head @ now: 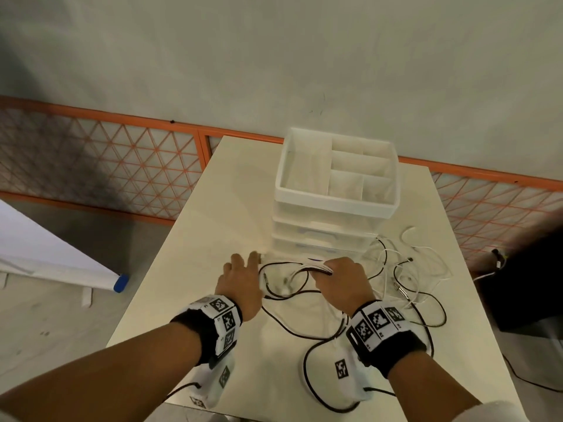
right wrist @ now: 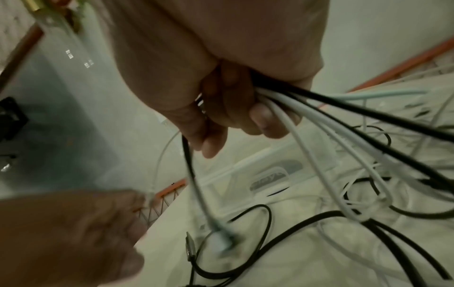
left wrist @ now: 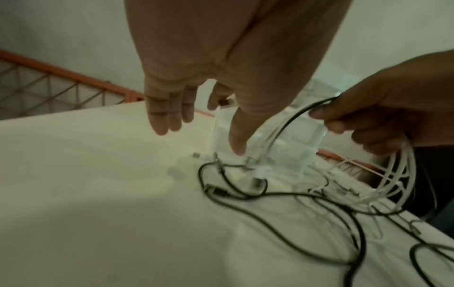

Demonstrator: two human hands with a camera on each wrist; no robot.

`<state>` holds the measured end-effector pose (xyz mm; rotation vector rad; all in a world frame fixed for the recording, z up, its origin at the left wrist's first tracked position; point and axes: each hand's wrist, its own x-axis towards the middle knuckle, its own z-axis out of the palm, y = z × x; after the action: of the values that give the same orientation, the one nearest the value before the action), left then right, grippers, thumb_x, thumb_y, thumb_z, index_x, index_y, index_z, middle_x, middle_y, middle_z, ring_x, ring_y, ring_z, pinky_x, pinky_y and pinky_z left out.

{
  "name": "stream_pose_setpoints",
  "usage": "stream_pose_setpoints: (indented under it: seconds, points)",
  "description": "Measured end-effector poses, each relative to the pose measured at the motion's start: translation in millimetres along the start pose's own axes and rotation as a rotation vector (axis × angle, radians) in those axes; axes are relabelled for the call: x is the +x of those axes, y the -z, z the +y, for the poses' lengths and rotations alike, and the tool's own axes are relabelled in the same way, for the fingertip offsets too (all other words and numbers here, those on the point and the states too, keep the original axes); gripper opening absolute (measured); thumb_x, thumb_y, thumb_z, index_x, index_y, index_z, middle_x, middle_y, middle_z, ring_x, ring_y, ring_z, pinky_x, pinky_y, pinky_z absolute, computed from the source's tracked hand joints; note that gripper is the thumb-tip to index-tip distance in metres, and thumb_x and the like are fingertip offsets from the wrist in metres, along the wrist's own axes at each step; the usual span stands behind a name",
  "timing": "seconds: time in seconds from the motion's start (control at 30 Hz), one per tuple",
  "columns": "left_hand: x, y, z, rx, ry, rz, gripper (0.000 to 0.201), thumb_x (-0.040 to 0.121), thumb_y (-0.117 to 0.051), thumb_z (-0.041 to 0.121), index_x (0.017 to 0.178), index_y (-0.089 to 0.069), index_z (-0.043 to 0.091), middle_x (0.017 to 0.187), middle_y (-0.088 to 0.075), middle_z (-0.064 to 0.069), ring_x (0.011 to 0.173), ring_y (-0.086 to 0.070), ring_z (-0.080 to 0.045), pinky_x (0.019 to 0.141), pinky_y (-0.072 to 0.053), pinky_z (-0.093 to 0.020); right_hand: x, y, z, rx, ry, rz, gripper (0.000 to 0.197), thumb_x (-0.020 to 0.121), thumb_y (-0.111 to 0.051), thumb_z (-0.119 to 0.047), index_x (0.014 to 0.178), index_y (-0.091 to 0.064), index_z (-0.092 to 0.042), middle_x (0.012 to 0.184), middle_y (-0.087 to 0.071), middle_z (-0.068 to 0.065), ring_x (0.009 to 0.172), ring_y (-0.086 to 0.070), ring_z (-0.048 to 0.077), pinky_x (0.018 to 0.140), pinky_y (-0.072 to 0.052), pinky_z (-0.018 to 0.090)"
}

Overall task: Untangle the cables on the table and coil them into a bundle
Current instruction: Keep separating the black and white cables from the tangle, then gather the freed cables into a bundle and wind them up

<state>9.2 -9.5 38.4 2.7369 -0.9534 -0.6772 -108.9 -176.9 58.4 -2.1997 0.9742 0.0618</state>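
Note:
Black and white cables (head: 399,278) lie tangled on the white table (head: 213,214), in front of and to the right of the drawer unit. My right hand (head: 341,281) is curled round a bunch of black and white cable strands (right wrist: 343,126), lifted just above the table; loops (left wrist: 398,174) hang from it. My left hand (head: 240,277) hovers to its left. The other fingers are stretched out, while the index finger and thumb pinch the end of a thin white cable (left wrist: 215,134) that drops to the table. Loose plugs (left wrist: 255,180) lie below the left hand.
A white plastic drawer unit (head: 335,206) with an open divided tray on top stands at the table's far middle. A dark object (head: 524,287) sits off the table's right edge. An orange mesh fence (head: 106,166) runs behind. Bare tabletop lies on the left.

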Motion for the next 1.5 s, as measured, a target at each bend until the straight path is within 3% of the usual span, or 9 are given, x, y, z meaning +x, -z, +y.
stream_pose_setpoints:
  seconds: [0.27,0.53,0.67,0.9,1.03,1.17,1.3,1.43,1.5]
  points:
    - [-5.0,-55.2,-18.4,0.056,-0.086,-0.304,0.055,0.090,-0.050,0.016,0.139,-0.043,0.040,0.131,-0.042,-0.004,0.123,-0.049,-0.030,0.097,-0.043,-0.035,-13.3,8.8,-5.4,0.177,0.032,-0.027,0.035,0.095,-0.061,-0.036,0.068,-0.072,-0.017,0.043,-0.054,-0.016,0.048,-0.048,0.004,0.055,-0.038,0.021]
    - [3.7,-14.8,13.7,-0.138,-0.307,-0.034,0.022,0.093,-0.059,0.032,0.107,-0.072,0.022,0.118,-0.054,-0.005,0.108,-0.057,-0.025,0.094,-0.047,-0.034,-19.3,3.1,-10.2,0.201,0.165,-0.032,0.032,0.100,-0.055,-0.042,0.087,-0.075,-0.021,0.075,-0.072,-0.003,0.074,-0.066,0.013,0.076,-0.051,0.032]
    - [6.6,49.4,45.6,-0.405,-0.462,0.140,0.013,0.091,-0.061,0.019,0.089,-0.073,0.021,0.086,-0.069,0.011,0.082,-0.063,-0.012,0.079,-0.048,-0.027,-17.2,0.4,-20.8,0.344,0.197,-0.055,0.036,0.105,-0.043,-0.044,0.098,-0.068,-0.019,0.061,-0.069,-0.005,0.051,-0.058,0.003,0.056,-0.040,0.025]
    - [20.8,69.0,-5.2,-0.377,-0.130,0.185,0.022,0.095,-0.047,0.005,0.095,-0.069,0.008,0.097,-0.070,-0.015,0.089,-0.066,-0.034,0.072,-0.049,-0.031,-2.2,54.1,-20.0,0.618,0.241,0.379,0.038,0.100,-0.054,-0.046,0.073,-0.069,-0.024,0.044,-0.047,-0.018,0.045,-0.039,0.002,0.061,-0.033,0.027]
    - [19.4,79.2,-42.3,-0.465,0.001,0.174,0.034,0.096,-0.042,0.010,0.072,-0.060,0.025,0.096,-0.068,-0.017,0.080,-0.059,-0.029,0.082,-0.055,-0.044,-3.0,66.9,-4.0,0.563,0.229,0.312,0.038,0.100,-0.054,-0.046,0.075,-0.069,-0.022,0.048,-0.047,-0.006,0.046,-0.040,0.017,0.055,-0.040,0.037]
    - [13.2,105.6,-23.1,-0.321,-0.179,0.257,0.027,0.099,-0.046,0.020,0.088,-0.071,0.022,0.092,-0.062,-0.003,0.088,-0.058,-0.024,0.079,-0.044,-0.031,-6.0,60.8,-15.5,0.427,0.274,0.246,0.024,0.102,-0.054,-0.034,0.085,-0.070,-0.031,0.080,-0.078,-0.007,0.069,-0.073,0.015,0.083,-0.058,0.044]
    - [-3.4,117.1,13.2,-0.086,-0.448,0.292,0.024,0.096,-0.052,0.022,0.103,-0.074,0.017,0.095,-0.059,-0.008,0.089,-0.052,-0.027,0.080,-0.044,-0.035,-6.4,55.3,-41.3,0.331,0.346,0.173,0.025,0.102,-0.053,-0.033,0.085,-0.071,-0.031,0.083,-0.077,-0.008,0.077,-0.074,0.009,0.082,-0.055,0.032]
    - [-13.2,102.2,45.4,0.052,-0.333,0.268,0.028,0.093,-0.046,0.028,0.100,-0.068,0.012,0.102,-0.057,-0.010,0.095,-0.054,-0.030,0.073,-0.044,-0.035,-13.9,43.8,-67.8,0.513,0.335,0.056,0.026,0.103,-0.052,-0.028,0.087,-0.072,-0.020,0.076,-0.077,0.002,0.071,-0.076,0.023,0.082,-0.060,0.048]
    - [-15.8,94.1,55.2,-0.011,-0.286,0.277,0.026,0.091,-0.046,0.029,0.102,-0.066,0.014,0.102,-0.057,-0.008,0.091,-0.056,-0.029,0.069,-0.041,-0.033,-18.2,34.5,-75.5,0.453,0.381,0.020,0.026,0.104,-0.050,-0.031,0.089,-0.067,-0.018,0.062,-0.070,-0.003,0.057,-0.069,0.014,0.068,-0.056,0.037]
